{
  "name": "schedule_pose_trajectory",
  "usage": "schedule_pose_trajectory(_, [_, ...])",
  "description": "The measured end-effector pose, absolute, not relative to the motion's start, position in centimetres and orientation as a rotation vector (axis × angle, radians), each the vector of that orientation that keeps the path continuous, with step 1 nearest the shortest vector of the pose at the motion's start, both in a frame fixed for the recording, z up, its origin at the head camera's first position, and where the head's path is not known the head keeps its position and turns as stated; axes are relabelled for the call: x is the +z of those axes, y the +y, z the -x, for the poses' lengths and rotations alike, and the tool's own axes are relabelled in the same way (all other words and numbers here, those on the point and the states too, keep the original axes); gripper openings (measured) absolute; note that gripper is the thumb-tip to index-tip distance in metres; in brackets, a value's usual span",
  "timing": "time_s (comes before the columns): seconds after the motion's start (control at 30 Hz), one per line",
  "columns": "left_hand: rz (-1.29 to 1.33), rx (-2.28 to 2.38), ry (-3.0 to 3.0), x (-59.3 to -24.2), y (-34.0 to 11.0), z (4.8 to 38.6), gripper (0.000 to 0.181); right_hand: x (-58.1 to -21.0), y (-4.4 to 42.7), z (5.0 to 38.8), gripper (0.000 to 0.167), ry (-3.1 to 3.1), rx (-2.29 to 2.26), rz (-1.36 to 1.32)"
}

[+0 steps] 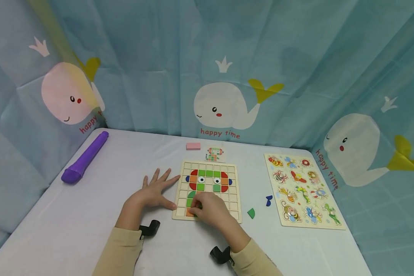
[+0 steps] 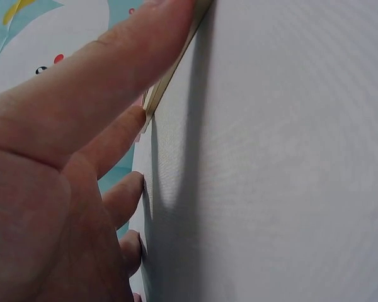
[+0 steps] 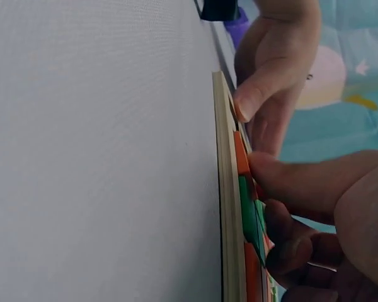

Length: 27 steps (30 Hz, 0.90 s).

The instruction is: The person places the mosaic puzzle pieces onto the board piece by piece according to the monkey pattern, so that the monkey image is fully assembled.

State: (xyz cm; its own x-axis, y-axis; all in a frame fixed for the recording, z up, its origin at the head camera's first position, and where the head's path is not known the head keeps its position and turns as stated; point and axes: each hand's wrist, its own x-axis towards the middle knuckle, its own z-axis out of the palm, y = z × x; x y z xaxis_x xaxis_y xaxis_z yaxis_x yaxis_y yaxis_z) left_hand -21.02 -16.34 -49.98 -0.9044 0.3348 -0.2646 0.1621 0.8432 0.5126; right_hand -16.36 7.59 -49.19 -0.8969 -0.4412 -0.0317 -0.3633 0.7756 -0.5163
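Note:
A wooden grid board (image 1: 233, 206) lies on the table, with coloured tiles in its cells forming a face with two round eyes. My left hand (image 1: 151, 193) is spread at the board's left side, thumb and index fingertips touching its edge. Over the lower middle of the board, my right hand (image 1: 212, 209) has curled fingers. Its thumb (image 3: 274, 173) meets an orange tile (image 3: 240, 153) near the front edge, and the other fingertips lie by a green tile (image 3: 247, 200). Whether a tile is pinched between them is hidden. The right hand covers part of the lower cells.
A picture card (image 1: 214, 154) and a pink block (image 1: 193, 146) lie behind the board. Right of it are a loose green piece (image 1: 251, 213) and blue pieces (image 1: 268, 201). An insect puzzle board (image 1: 310, 191) lies farther right, a purple microphone-shaped object (image 1: 85, 158) far left. Curtains hang around the table.

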Motion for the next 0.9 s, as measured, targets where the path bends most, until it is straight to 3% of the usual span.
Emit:
schedule_pose_trajectory(0.57, [-0.377, 0.697, 2.675, -50.0, -16.3, 20.9, 0.113, -49.5, 7.2, 16.8, 0.043, 2.936, -0.715, 0.451])
schedule_pose_trajectory(0.9, [-0.356, 0.703, 2.681, -50.2, -16.2, 21.0, 0.114, -48.3, 10.3, 16.7, 0.023, 2.871, -0.896, 0.405])
